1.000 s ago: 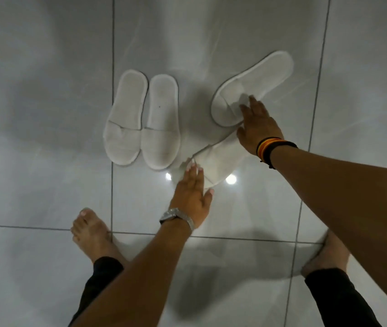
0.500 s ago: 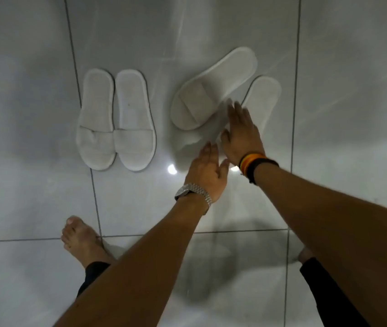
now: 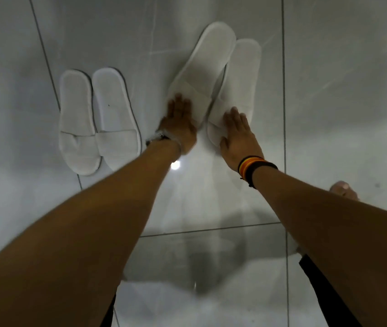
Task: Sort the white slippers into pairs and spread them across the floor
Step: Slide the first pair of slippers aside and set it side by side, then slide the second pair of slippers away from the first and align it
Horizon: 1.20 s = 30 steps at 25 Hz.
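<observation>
1. Step in hand, I'd say: squaring up the 2nd pair. Left hand (image 3: pixel 179 125) lies flat on the toe band of the left slipper of that pair (image 3: pixel 203 74), fingers together and stretched out, not curled round anything. Right hand (image 3: pixel 238 135) is flat on the toe band of the right slipper (image 3: pixel 239 83), fingers a bit spread, palm pressing down, not gripping.

2. Where the slippers are: both on the grey tile floor (image 3: pixel 341 95), ahead of the person, touching along their inner edges. The left one tilts, heel leaning right and overlapping the other's edge, so not parallel yet.

3. Finished pair (image 3: pixel 98 121) sits to the left, near but apart from the 2nd pair, side by side, toes toward the person. Looks done.

4. Next move, my guess: left hand swings its slipper's heel leftward till the two lie parallel, then both hands lift off. Light push only, as thin slippers prob. skid easily on glossy tile.

5. Hard to see: left wrist is motion-blurred; something shiny there, prob. a watch (image 3: pixel 158 138), can't confirm. Right wrist has striped bands (image 3: pixel 252 165). Palms cover the toe ends. A bare foot (image 3: pixel 343 190) is partly hidden by the right forearm; the other foot isn't in view. Can't tell if more slippers lie outside the frame.
</observation>
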Available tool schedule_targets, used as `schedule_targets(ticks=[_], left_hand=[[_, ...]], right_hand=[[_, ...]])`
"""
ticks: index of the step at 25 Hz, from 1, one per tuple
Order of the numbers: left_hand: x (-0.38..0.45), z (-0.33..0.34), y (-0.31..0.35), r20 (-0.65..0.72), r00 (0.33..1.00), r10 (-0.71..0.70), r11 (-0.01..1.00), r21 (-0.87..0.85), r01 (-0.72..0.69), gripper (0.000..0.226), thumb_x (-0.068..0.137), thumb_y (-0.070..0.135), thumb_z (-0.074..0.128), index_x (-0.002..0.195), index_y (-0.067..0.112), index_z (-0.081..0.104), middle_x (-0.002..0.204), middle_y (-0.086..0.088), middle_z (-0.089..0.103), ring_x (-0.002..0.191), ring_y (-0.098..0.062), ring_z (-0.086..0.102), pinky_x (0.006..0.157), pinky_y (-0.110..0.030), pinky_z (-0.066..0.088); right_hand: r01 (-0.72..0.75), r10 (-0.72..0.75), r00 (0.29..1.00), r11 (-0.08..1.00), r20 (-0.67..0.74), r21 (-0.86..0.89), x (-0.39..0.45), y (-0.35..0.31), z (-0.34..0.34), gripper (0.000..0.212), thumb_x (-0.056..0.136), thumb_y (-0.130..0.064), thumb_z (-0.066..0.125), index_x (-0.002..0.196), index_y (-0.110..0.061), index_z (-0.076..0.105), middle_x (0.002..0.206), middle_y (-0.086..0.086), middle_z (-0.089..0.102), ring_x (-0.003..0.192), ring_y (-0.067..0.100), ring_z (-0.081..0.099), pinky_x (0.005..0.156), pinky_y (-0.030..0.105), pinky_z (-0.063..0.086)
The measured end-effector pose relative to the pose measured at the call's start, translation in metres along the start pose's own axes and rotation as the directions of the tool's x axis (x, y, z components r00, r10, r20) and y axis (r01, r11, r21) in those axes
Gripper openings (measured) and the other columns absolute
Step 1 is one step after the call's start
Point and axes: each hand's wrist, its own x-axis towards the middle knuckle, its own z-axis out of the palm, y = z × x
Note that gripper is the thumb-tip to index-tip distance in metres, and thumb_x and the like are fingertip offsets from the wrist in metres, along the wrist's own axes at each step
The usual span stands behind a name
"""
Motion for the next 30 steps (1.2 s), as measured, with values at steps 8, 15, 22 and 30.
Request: schedule_targets(ticks=[8, 15, 22, 30], left_hand=[[-0.003, 0.030, 0.090, 0.037, 0.999, -0.001, 0.995, -0.104, 0.005, 0.072, 0.105, 0.036, 0.029, 0.158, 0.017, -0.017, 0.165, -0.006, -0.028, 0.154, -0.032, -0.018, 0.127, -0.045, 0.006], [-0.024, 0.011, 0.083, -0.038, 0.999, -0.005, 0.975, -0.221, -0.003, 0.069, 0.106, 0.034, 0.027, 0.158, 0.014, -0.012, 0.167, -0.006, -0.022, 0.156, -0.023, -0.012, 0.127, -0.046, 0.004], [-0.082, -0.009, -0.096, -0.355, 0.897, -0.262, 0.965, -0.111, 0.238, 0.070, 0.102, 0.029, 0.031, 0.160, 0.009, -0.004, 0.169, -0.013, -0.009, 0.156, -0.030, -0.007, 0.126, -0.051, -0.002], [-0.117, 0.017, -0.264, -0.080, 0.976, -0.200, 0.966, -0.181, 0.183, 0.069, 0.105, 0.036, 0.030, 0.160, 0.014, -0.006, 0.168, -0.006, -0.016, 0.156, -0.027, -0.009, 0.127, -0.044, 0.009]], right_hand=[[0.085, -0.071, 0.995, 0.974, 0.076, -0.212, 0.036, 0.068, -0.076, 0.062, 0.095, -0.020, 0.045, 0.152, -0.015, 0.022, 0.165, 0.003, 0.007, 0.151, 0.025, 0.006, 0.116, 0.054, 0.027], [0.075, -0.079, 0.997, 0.986, -0.022, -0.147, 0.005, 0.053, -0.079, 0.067, 0.094, -0.020, 0.047, 0.154, -0.011, 0.018, 0.165, 0.008, 0.007, 0.151, 0.028, 0.010, 0.116, 0.052, 0.030], [0.352, -0.340, 0.935, 0.925, 0.097, -0.145, 0.003, -0.102, 0.008, 0.065, 0.096, -0.022, 0.043, 0.154, -0.013, 0.017, 0.165, 0.006, 0.006, 0.151, 0.026, 0.010, 0.115, 0.051, 0.030], [0.378, -0.323, 0.907, 0.907, 0.269, -0.184, 0.003, -0.226, 0.130, 0.068, 0.095, -0.022, 0.044, 0.155, -0.013, 0.012, 0.165, 0.004, -0.007, 0.151, 0.028, -0.006, 0.119, 0.054, 0.021]])
